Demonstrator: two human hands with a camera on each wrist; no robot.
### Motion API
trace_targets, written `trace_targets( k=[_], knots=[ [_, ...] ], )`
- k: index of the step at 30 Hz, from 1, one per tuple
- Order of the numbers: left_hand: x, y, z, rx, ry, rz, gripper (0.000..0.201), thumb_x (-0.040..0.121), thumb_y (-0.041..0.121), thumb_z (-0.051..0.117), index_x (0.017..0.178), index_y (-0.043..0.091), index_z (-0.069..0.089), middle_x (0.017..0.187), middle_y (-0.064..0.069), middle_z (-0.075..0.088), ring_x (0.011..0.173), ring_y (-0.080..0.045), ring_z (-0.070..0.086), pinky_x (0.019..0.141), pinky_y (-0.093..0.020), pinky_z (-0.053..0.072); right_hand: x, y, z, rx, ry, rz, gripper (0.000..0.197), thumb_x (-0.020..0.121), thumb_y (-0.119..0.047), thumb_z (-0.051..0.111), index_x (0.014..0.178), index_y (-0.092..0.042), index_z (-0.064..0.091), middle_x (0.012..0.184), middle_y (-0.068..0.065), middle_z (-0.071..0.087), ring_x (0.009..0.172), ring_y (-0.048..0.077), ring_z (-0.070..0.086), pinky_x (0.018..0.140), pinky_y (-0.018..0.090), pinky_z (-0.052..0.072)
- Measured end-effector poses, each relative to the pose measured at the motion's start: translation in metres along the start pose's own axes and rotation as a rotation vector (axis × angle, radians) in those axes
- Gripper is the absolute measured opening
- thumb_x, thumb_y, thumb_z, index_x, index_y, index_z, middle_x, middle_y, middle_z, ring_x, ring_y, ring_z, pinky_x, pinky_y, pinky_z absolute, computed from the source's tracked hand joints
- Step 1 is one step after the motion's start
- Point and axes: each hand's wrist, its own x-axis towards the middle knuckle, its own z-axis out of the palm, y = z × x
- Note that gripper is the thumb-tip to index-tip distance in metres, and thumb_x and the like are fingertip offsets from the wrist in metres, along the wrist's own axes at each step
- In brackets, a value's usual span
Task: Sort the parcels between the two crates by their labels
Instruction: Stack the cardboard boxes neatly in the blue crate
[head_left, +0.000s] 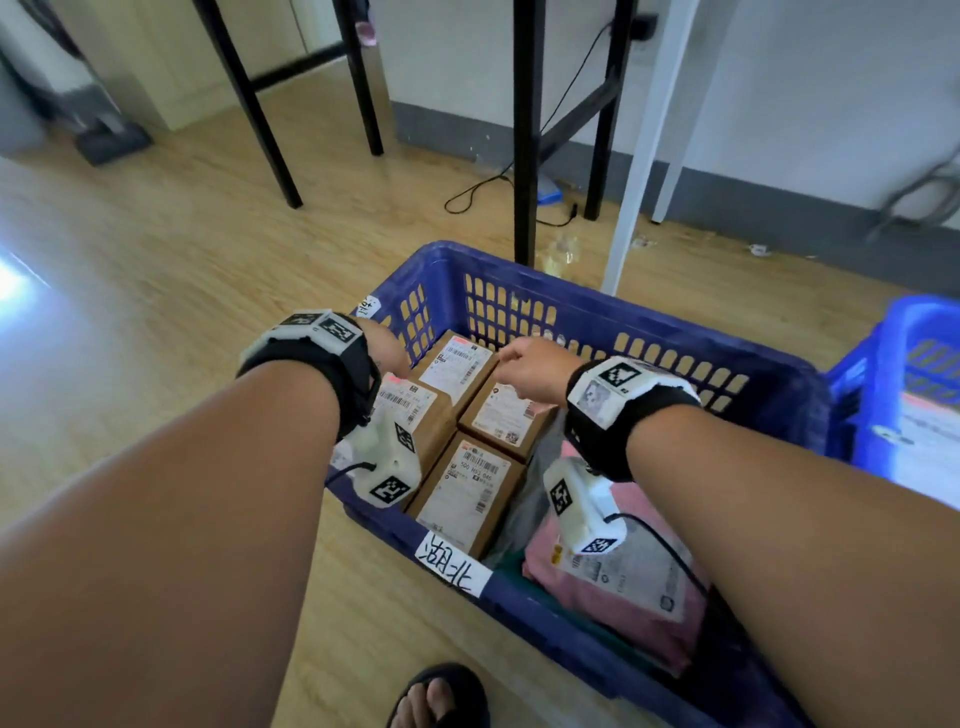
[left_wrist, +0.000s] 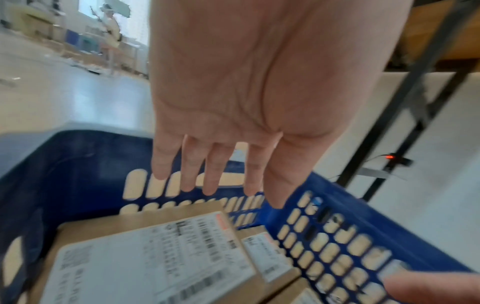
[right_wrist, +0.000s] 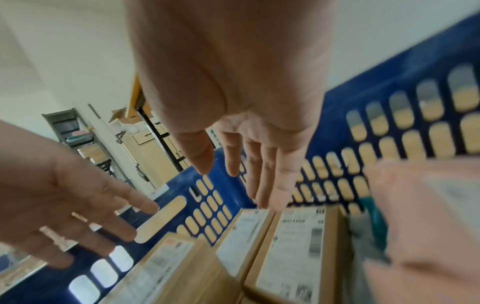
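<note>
both hands hung over the dark blue crate (head_left: 597, 322), fingers straight and loose, holding nothing: the left hand (left_wrist: 249, 115) above the near-left cardboard parcels (head_left: 467, 441), the right hand (right_wrist: 241, 115) above the far ones. a pink mailer (head_left: 623, 603) lay at the crate's right. a lighter blue crate (head_left: 904, 364) stood just beside it.

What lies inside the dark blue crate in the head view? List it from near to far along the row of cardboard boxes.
White handwritten tag on the near rim → nearest box → middle box → farthest box → slotted far wall.
</note>
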Motion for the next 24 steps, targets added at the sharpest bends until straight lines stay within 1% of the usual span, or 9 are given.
trace_targets(
  k=[3,5,6,9,11,14,17,21,24],
  knots=[
    [-0.015,0.022,-0.019,-0.116,0.083,0.08,0.045,0.097,0.032,0.049,0.137,0.01,0.048,0.136,-0.01,0.052,0.11,-0.026,0.058,0.09,-0.033,0.048,-0.032,0.002,-0.037,-0.219,0.094,-0.094,0.028,0.094,-0.026,0.055,0.117,-0.013,0.064,0.119,0.006,0.063,0.107,0.022,0.059,0.084,0.03,0.047],
    [-0.043,0.047,-0.038,-0.129,0.151,0.127,0.043,0.098,0.03,0.048,0.137,0.012,0.048,0.134,-0.008,0.054,0.099,-0.022,0.057,0.084,-0.03,0.047,-0.055,0.008,-0.063,-0.313,0.141,-0.103,0.029,0.094,-0.026,0.056,0.117,-0.011,0.064,0.12,0.007,0.063,0.108,0.024,0.059,0.086,0.031,0.049],
    [-0.055,0.06,-0.045,-0.126,0.177,0.153,0.042,0.098,0.028,0.048,0.137,0.012,0.049,0.136,-0.008,0.053,0.1,-0.021,0.056,0.084,-0.029,0.045,-0.067,0.012,-0.076,-0.333,0.165,-0.101,0.03,0.094,-0.025,0.056,0.118,-0.01,0.064,0.12,0.008,0.063,0.109,0.024,0.059,0.089,0.033,0.05],
    [-0.089,0.096,-0.059,-0.186,0.203,0.248,0.042,0.097,0.017,0.05,0.138,0.007,0.049,0.138,-0.012,0.052,0.12,-0.026,0.055,0.093,-0.031,0.045,-0.107,0.028,-0.11,-0.383,0.23,-0.083,0.031,0.094,-0.021,0.055,0.121,-0.009,0.062,0.121,0.009,0.063,0.111,0.025,0.059,0.091,0.031,0.048],
    [-0.113,0.124,-0.068,-0.238,0.208,0.297,0.046,0.094,0.011,0.054,0.139,0.006,0.048,0.136,-0.014,0.054,0.122,-0.03,0.054,0.092,-0.033,0.047,-0.133,0.044,-0.131,-0.424,0.276,-0.051,0.031,0.094,-0.016,0.051,0.122,-0.008,0.063,0.123,0.011,0.063,0.113,0.027,0.058,0.093,0.031,0.047],
    [-0.157,0.17,-0.079,-0.135,0.242,0.386,0.049,0.098,0.015,0.048,0.145,0.005,0.036,0.143,-0.014,0.045,0.128,-0.029,0.047,0.102,-0.034,0.042,-0.176,0.074,-0.158,-0.438,0.329,0.007,0.035,0.094,-0.013,0.048,0.127,-0.009,0.059,0.133,0.011,0.057,0.123,0.026,0.052,0.1,0.028,0.041],
    [-0.197,0.212,-0.079,-0.046,0.308,0.473,0.045,0.101,0.018,0.043,0.145,0.008,0.038,0.15,-0.009,0.036,0.136,-0.026,0.038,0.109,-0.033,0.034,-0.225,0.107,-0.181,-0.48,0.349,0.048,0.04,0.095,-0.017,0.049,0.134,-0.014,0.053,0.139,0.007,0.052,0.129,0.024,0.047,0.102,0.026,0.036],
    [-0.248,0.266,-0.069,-0.043,0.308,0.538,0.046,0.1,0.015,0.042,0.146,0.007,0.035,0.15,-0.009,0.037,0.135,-0.026,0.039,0.109,-0.032,0.034,-0.292,0.149,-0.209,-0.583,0.385,0.097,0.039,0.097,-0.022,0.046,0.134,-0.012,0.053,0.139,0.008,0.052,0.127,0.025,0.048,0.1,0.027,0.037],
    [-0.283,0.304,-0.062,-0.071,0.322,0.613,0.057,0.096,0.025,0.054,0.147,0.012,0.033,0.15,-0.006,0.038,0.135,-0.024,0.041,0.106,-0.029,0.035,-0.344,0.179,-0.228,-0.614,0.401,0.164,0.04,0.099,-0.027,0.046,0.134,-0.009,0.053,0.139,0.012,0.051,0.127,0.027,0.048,0.101,0.03,0.038]
  ],
)
